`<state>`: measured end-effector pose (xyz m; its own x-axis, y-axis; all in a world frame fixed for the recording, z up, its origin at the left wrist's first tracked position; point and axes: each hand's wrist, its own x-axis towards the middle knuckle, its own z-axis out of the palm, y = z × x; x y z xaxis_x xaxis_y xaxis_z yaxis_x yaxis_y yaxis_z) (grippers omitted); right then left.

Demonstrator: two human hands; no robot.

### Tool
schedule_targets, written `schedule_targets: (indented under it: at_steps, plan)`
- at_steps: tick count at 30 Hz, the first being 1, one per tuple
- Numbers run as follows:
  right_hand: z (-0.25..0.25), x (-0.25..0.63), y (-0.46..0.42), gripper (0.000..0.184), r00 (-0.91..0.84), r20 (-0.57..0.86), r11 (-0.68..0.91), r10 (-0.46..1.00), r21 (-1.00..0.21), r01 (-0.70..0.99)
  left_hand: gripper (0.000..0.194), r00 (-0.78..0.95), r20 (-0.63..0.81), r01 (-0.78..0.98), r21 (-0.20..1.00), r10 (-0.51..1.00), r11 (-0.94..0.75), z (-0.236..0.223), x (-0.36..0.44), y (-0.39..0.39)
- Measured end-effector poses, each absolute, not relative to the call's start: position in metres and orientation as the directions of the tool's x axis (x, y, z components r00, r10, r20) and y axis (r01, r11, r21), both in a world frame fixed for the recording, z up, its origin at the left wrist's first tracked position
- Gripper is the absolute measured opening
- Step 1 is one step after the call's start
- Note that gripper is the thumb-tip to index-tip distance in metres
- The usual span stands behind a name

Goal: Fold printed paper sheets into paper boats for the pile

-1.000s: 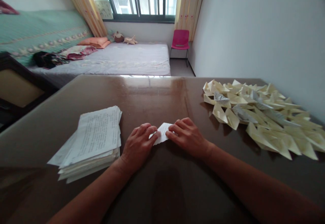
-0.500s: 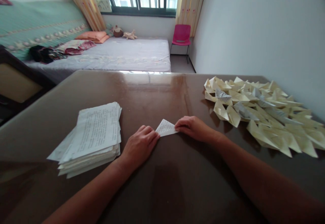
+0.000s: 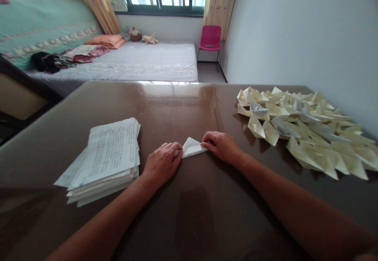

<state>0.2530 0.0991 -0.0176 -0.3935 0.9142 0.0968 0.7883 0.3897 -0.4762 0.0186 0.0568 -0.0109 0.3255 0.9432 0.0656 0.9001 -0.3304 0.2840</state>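
Our left hand [image 3: 163,159] and right hand [image 3: 222,146] grip opposite ends of a folded paper [image 3: 191,149] on the counter [image 3: 165,217].

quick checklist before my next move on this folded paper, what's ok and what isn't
1. Left hand, grip at the left end of the folded paper: ok
2. Right hand, grip at its right end: ok
3. Paper boats apart from the right hand: ok
4. Paper stack squared up: not ok, sheets jut out
5. Creases sharp: cannot tell, too small
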Motion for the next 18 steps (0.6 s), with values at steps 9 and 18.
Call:
schedule_targets:
  at_steps: [9,18]
  plan:
    - [-0.018,0.253,0.099,0.016,-0.394,0.092,0.389,0.915,-0.470,0.793,0.021,0.334,0.062,0.909,0.242,0.941,-0.338,-0.010,0.020,0.052]
    - [-0.017,0.252,0.098,0.017,-0.413,0.102,0.411,0.905,-0.462,0.786,0.035,0.621,0.176,0.777,-0.003,0.764,-0.630,-0.011,0.025,0.045]
